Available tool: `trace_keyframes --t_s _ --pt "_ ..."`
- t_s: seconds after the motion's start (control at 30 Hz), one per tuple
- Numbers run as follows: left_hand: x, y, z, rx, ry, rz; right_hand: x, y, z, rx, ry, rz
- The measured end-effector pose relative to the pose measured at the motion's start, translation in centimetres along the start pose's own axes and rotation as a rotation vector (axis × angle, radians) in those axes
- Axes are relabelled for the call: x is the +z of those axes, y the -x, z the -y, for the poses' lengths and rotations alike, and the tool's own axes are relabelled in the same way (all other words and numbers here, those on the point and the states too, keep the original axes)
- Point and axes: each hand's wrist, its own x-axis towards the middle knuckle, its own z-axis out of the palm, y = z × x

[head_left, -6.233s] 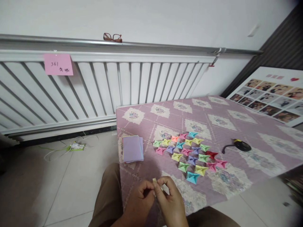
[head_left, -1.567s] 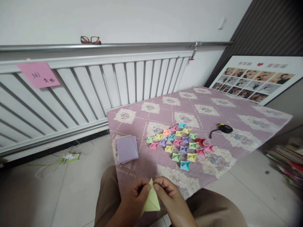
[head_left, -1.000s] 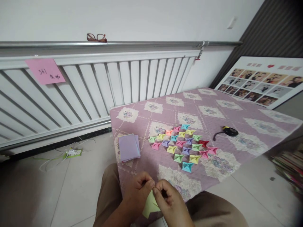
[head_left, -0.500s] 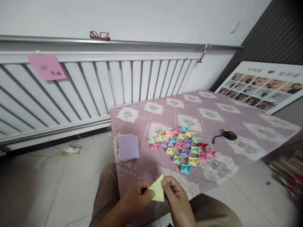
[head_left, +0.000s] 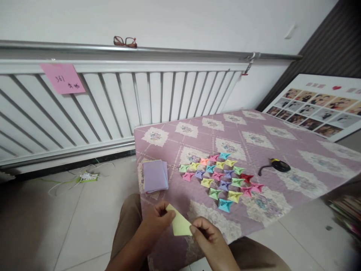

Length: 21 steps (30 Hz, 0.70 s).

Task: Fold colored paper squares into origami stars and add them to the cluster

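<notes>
A folded piece of pale yellow-green paper (head_left: 180,224) is held between my two hands, above the near edge of the cloth-covered table. My left hand (head_left: 160,217) pinches its upper left corner. At its lower right corner, the thumb and fingers of my right hand (head_left: 207,233) are closed on it. Beyond my hands, several small folded paper shapes (head_left: 225,185) in many colours stand grouped on the floral tablecloth (head_left: 194,141). To the left lies a stack of square paper (head_left: 155,175) with a purple sheet on top.
A black and yellow tape measure (head_left: 280,165) lies right of the folded shapes. Behind the table runs a white radiator (head_left: 152,94) with a pink note (head_left: 63,78); glasses (head_left: 125,41) rest on the pipe above. A power strip (head_left: 88,177) with cables is on the floor.
The yellow-green paper has been turned in my hands, its slanted edge now running down to the right. My left hand has risen and my right hand dropped slightly. The view shifted a little.
</notes>
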Motion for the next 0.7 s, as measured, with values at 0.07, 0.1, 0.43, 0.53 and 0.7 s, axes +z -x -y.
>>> trace_keyframes --t_s 0.07,0.1,0.43,0.53,0.7 --pt "0.1 -0.5 0.7 0.024 0.103 -0.046 0.5 0.0 -0.4 -0.046 0.080 0.015" --pt "0.3 -0.7 1.1 0.035 0.156 -0.062 0.8 0.0 -0.6 -0.066 0.102 0.004" --pt "1.8 -0.7 4.0 0.053 0.189 -0.038 2.7 0.1 -1.7 -0.064 -0.047 -0.068" --pt "1.5 -0.5 3.4 0.039 0.093 -0.009 2.8 0.0 -1.5 -0.061 -0.105 -0.068" --pt "0.9 0.1 2.5 0.025 -0.117 0.134 2.3 -0.4 -1.2 -0.003 -0.255 -0.089"
